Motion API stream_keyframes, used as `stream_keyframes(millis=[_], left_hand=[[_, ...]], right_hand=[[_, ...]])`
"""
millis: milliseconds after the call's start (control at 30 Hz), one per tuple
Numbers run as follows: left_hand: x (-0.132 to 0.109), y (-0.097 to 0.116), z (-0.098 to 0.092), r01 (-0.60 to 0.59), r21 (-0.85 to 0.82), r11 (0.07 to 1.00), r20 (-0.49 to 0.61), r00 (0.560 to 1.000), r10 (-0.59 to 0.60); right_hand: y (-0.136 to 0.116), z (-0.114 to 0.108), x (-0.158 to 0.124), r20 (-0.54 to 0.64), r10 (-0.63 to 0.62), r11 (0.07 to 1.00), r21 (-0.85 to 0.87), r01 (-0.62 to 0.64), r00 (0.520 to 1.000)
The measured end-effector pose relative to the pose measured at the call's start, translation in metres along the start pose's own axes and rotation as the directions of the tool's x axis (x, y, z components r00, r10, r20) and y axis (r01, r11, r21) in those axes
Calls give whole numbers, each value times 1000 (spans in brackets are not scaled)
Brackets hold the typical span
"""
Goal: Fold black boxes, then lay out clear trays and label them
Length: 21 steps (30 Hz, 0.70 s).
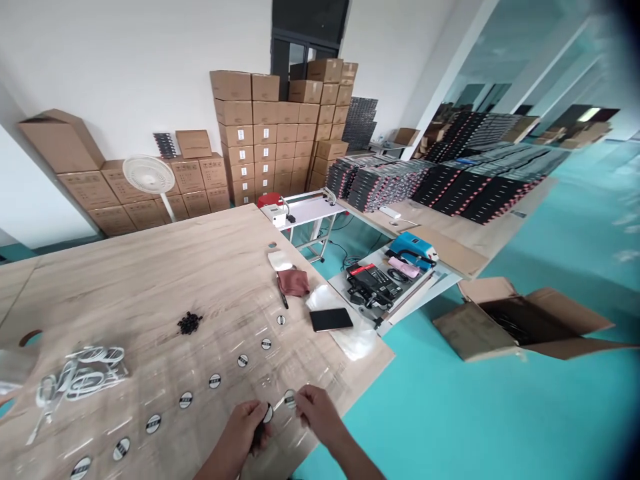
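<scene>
My left hand (249,427) is closed on a strip of round labels; one black-and-white label shows at its fingertips, and a dark thing is partly hidden under the fingers. My right hand (316,412) pinches the edge of a round label (290,399), just right of the left hand. Beneath both hands, clear plastic packs (230,333) cover the wooden table (150,260). A row of similar round labels (215,381) runs diagonally across them. Left of the packs lie bundled white cables (90,375), and farther back is a pile of small black pieces (189,323).
A black tablet-like slab (331,319), a brown cloth (293,283) and a pen (283,293) lie near the table's right edge. Beyond it stand a tool-laden cart (407,287) and an open carton (475,330) on the floor. Stacked cartons (285,133) and a fan (149,175) are behind.
</scene>
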<state>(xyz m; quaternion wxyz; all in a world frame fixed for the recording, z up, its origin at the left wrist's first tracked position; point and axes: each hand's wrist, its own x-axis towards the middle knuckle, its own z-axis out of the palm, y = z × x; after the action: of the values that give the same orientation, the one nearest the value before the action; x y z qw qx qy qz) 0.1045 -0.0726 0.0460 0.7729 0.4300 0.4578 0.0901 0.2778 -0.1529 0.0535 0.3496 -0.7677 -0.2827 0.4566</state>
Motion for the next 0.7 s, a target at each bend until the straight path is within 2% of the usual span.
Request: stream_keyframes(millis=[133, 233, 333, 433, 533, 600, 667, 700], left_hand=[[-17, -5, -16, 68, -58, 996, 45, 997, -65], [-26, -3, -25, 85, -74, 994, 47, 996, -81], [-32, 2, -29, 73, -73, 995, 61, 996, -69], [-35, 7, -28, 58, -69, 996, 79, 995, -52], [-38, 8, -24, 59, -67, 996, 105, 993, -52], [-39, 8, -21, 67, -64, 996, 126, 990, -58], [-40, 7, -20, 76, -63, 995, 139, 988, -67], [-40, 6, -21, 83, -66, 994, 141, 987, -73]], right_hand=[[16, -45, 7, -209, 70, 974, -198, -112, 975], [17, -77, 12, -322, 106, 921, -326, -215, 941], [4, -88, 10, -387, 95, 885, -389, -255, 917], [-17, -63, 1, -341, 11, 907, -393, -153, 940], [-31, -6, -16, -164, -62, 944, -329, 5, 985], [-33, 32, -27, -65, -79, 960, -273, 59, 995], [-30, 57, -34, -35, -82, 970, -233, 72, 996], [-27, 61, -34, -41, -78, 973, -221, 67, 996]])
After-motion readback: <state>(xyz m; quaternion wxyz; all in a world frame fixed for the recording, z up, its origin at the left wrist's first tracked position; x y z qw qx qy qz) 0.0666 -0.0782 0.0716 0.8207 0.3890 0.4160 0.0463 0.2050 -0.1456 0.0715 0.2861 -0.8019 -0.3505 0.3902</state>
